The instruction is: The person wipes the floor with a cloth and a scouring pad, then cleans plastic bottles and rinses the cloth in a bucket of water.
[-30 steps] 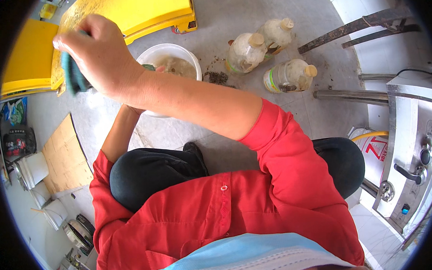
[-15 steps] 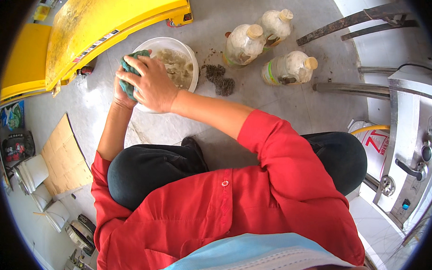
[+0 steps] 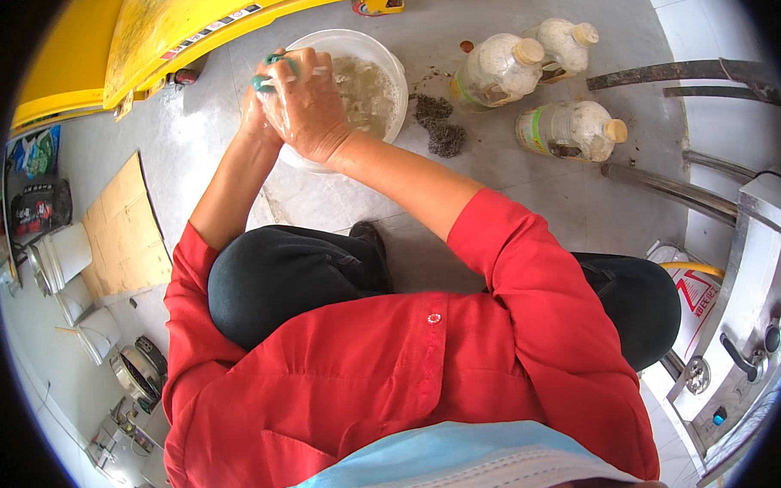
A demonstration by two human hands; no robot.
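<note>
A wet green cloth [image 3: 263, 81] is bunched up between my two hands, and only small parts of it show among the fingers. My right hand [image 3: 310, 109] lies over the top with its fingers wrapped round the cloth. Partly hidden beneath it, my left hand [image 3: 261, 119] grips the cloth from the left. Both hands are wet and sit above the left rim of a round white bucket [image 3: 395, 65]. Murky, foamy water [image 3: 364, 94] fills part of the bucket.
Right of the bucket lies a dark, tangled scourer [image 3: 441, 126]. Beyond it stand dirty clear plastic bottles [image 3: 498, 71] with tan caps. A yellow metal machine [image 3: 156, 46] borders the far left. Flattened cardboard [image 3: 128, 227] lies at left; metal legs [image 3: 672, 191] reach in from the right.
My hands have closed more tightly round the cloth, so less of it shows. The whole view has shifted, with the bucket and bottles now further right and higher.
</note>
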